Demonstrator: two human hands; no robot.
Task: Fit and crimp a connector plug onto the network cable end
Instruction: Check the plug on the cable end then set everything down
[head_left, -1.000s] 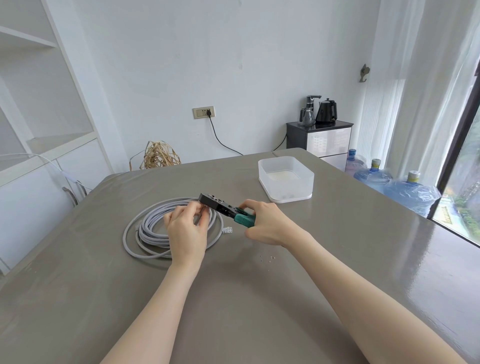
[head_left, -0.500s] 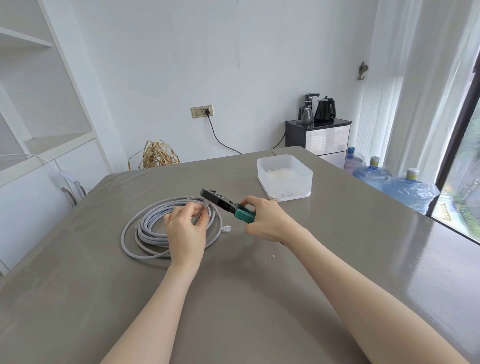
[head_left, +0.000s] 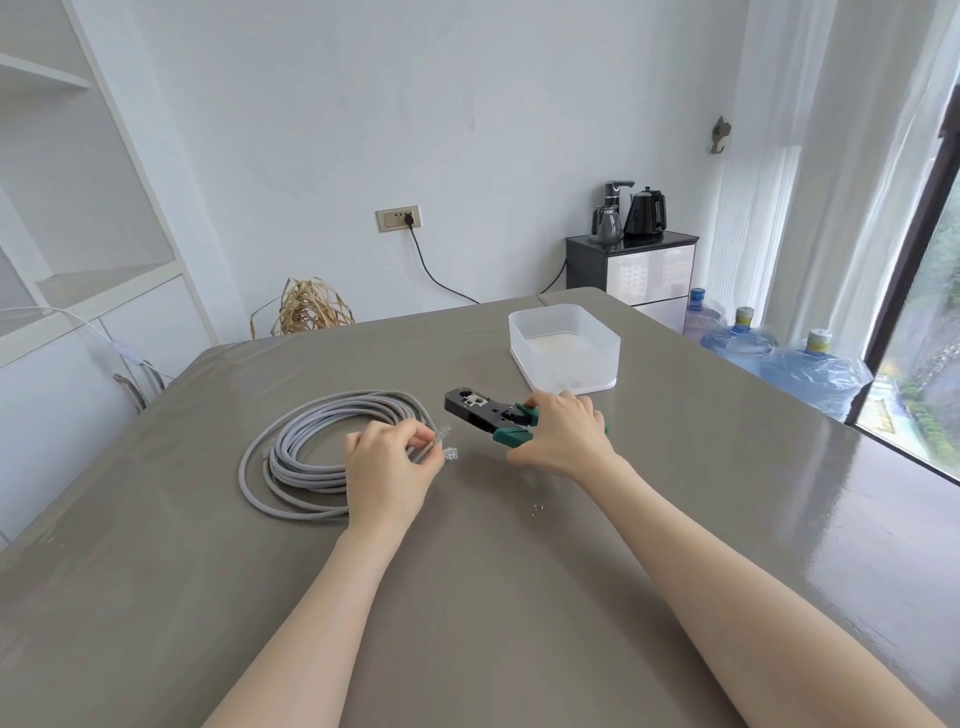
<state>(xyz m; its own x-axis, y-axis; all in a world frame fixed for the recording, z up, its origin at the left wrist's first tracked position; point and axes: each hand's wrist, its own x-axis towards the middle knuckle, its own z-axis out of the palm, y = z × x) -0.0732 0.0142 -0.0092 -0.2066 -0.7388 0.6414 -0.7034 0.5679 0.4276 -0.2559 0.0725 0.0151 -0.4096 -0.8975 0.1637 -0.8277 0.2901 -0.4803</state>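
Note:
A grey network cable (head_left: 311, 447) lies coiled on the table at centre left. My left hand (head_left: 387, 470) pinches the cable's free end, whose clear plug (head_left: 443, 434) sticks out past my fingertips. A second clear plug (head_left: 451, 454) lies on the table just below it. My right hand (head_left: 563, 441) grips the green handles of the black crimping tool (head_left: 480, 410), which rests low over the table, its head pointing left. A short gap separates the tool's head from the cable end.
A translucent white plastic box (head_left: 566, 353) stands behind my right hand. Small cut bits (head_left: 537, 506) lie on the grey table (head_left: 467, 597) near my right wrist. Water bottles (head_left: 815, 374) and a dark cabinet (head_left: 631, 270) stand off the table's right side.
The crimping tool has moved right and down, away from the cable end. My left hand has drawn the cable end with its plug clear of the tool's head.

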